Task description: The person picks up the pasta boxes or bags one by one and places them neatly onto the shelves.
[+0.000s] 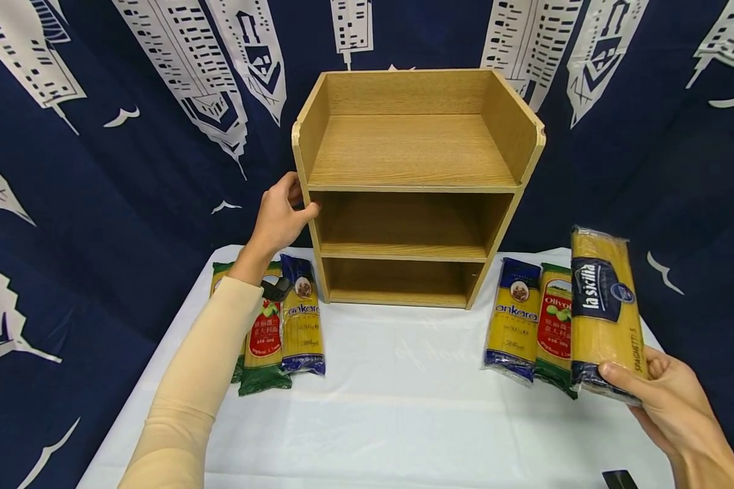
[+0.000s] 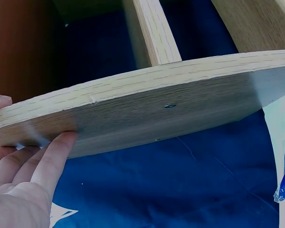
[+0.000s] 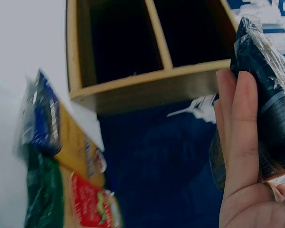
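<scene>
A wooden shelf unit (image 1: 412, 153) with two lower compartments stands at the back of the table. My left hand (image 1: 278, 212) pinches the front edge of its left side panel (image 2: 128, 109), thumb on the inner side and fingers (image 2: 54, 159) against the outer face. On the right, my right hand (image 1: 679, 401) holds a yellow pack of spaghetti (image 1: 612, 319) with a dark blue label by its lower end, tilted slightly. In the right wrist view the pack's dark blue end (image 3: 275, 104) shows beside my straight fingers (image 3: 244, 128).
Right of the shelf lie a blue-ended spaghetti pack (image 1: 514, 312) and a green-and-red pack (image 1: 553, 319). Another green-and-red pack (image 1: 264, 346) and blue-ended pack (image 1: 302, 319) lie at left, partly behind my left arm. A small black object (image 1: 620, 479) sits at the front edge.
</scene>
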Action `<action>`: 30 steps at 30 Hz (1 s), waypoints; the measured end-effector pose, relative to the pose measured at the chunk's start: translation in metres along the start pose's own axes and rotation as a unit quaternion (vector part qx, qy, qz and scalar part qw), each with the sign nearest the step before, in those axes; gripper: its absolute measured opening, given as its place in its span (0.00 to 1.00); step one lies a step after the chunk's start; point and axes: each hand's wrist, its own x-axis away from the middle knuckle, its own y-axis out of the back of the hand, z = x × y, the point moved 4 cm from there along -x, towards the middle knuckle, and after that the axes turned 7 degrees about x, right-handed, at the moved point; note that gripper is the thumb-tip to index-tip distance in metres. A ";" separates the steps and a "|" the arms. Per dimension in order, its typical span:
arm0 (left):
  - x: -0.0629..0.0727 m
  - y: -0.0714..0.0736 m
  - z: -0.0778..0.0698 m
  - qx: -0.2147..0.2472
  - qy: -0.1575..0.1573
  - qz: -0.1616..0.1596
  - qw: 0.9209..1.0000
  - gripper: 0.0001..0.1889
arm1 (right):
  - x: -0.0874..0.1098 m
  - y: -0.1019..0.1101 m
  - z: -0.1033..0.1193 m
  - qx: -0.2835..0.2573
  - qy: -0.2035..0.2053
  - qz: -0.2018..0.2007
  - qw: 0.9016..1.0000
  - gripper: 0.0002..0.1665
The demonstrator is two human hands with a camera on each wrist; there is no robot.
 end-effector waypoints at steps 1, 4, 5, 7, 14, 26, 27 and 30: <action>0.000 0.000 0.000 0.002 0.002 0.000 1.000 0.22 | 0.002 -0.002 0.002 0.003 0.007 0.001 1.000 0.24; 0.000 0.000 0.001 0.010 0.010 -0.001 1.000 0.22 | 0.007 -0.008 0.011 0.005 0.030 0.003 1.000 0.26; 0.000 0.000 0.001 0.013 0.012 -0.001 1.000 0.22 | 0.008 -0.010 0.014 0.007 0.037 0.001 0.999 0.27; -0.001 0.000 0.001 0.018 0.014 -0.002 1.000 0.22 | 0.013 -0.014 0.021 0.014 0.039 0.000 0.999 0.27; -0.001 0.001 0.003 0.021 0.015 -0.004 1.000 0.22 | 0.032 -0.029 0.042 0.031 0.038 0.026 0.998 0.28; 0.000 0.001 0.001 0.022 0.022 -0.003 1.000 0.22 | 0.051 -0.045 0.063 0.024 0.129 0.112 0.985 0.40; 0.000 0.001 0.000 0.023 0.023 -0.003 0.999 0.22 | 0.051 -0.047 0.065 0.032 0.129 0.112 0.985 0.40; 0.001 0.000 0.001 0.025 0.028 -0.004 0.999 0.22 | 0.049 -0.056 0.071 0.063 0.128 0.105 0.984 0.40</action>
